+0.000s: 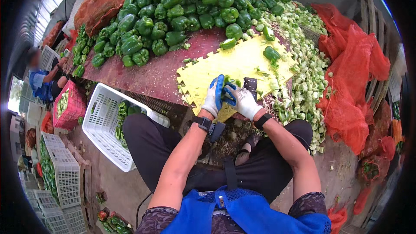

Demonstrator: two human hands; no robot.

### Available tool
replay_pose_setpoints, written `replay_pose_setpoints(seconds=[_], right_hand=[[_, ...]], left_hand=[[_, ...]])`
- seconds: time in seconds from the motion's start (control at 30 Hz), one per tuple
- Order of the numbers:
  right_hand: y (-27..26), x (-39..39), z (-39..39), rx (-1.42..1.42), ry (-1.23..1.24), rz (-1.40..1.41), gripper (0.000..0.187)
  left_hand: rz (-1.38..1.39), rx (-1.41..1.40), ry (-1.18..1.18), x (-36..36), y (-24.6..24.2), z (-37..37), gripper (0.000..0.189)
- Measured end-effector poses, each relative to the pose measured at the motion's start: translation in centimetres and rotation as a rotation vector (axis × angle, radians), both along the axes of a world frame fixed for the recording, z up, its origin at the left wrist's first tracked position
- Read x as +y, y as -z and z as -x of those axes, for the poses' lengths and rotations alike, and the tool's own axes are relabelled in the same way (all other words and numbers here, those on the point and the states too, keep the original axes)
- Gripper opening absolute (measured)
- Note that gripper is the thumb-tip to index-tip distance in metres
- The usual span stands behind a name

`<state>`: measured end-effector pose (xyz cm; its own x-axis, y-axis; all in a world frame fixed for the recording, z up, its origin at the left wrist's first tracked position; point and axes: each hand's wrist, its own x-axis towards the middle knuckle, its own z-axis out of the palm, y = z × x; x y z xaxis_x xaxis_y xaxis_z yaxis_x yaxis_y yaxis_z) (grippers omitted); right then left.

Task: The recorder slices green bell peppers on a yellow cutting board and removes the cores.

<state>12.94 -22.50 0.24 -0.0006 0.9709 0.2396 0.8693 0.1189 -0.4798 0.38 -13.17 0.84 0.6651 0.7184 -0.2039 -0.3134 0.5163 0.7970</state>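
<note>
Both hands wear white work gloves with blue palms. My left hand (214,95) and my right hand (242,99) meet around a green bell pepper (230,84), which looks cut, over the near edge of a yellow foam mat (240,61). The fingers hide much of the pepper. Beside my right hand a dark flat blade-like piece (250,87) lies on the mat; its kind is unclear. Cut green pepper pieces (271,53) rest farther up the mat. Behind it whole green bell peppers (172,16) are heaped, and pale pepper cores (305,58) are piled to the right.
A white plastic crate (104,136) with cut peppers stands by my left knee. Red mesh sacking (351,81) hangs at the right, and a filled mesh sack (104,3) lies at the upper left. Another person (42,81) sits at far left beside a pink crate (66,107).
</note>
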Motion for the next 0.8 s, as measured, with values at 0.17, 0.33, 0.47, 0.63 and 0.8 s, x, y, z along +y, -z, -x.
replay_pose_setpoints(seconds=[0.17, 0.33, 0.47, 0.63, 0.8], right_hand=[[0.4, 0.1, 0.7, -0.117, 0.059, -0.074, 0.072], [-3.1, 1.2, 1.7, 0.305, -0.05, -0.074, 0.075], [-2.2, 0.9, 1.0, 0.75, -0.027, -0.09, 0.056], [-4.6, 0.3, 1.5, 0.406, -0.081, -0.004, 0.061], [-2.3, 0.2, 1.6, 0.148, -0.041, -0.098, 0.08]], left_hand=[[-0.783, 0.094, -0.196, -0.8, -0.1, -0.2, 0.031], [0.268, -0.235, 0.235, 2.2, 0.3, 1.6, 0.045], [0.277, -0.296, 0.23, 1.6, -0.3, 1.1, 0.043], [0.123, -0.257, 0.123, 1.5, -0.5, 2.1, 0.041], [-0.244, -0.055, 0.048, 1.5, 1.0, 2.0, 0.041]])
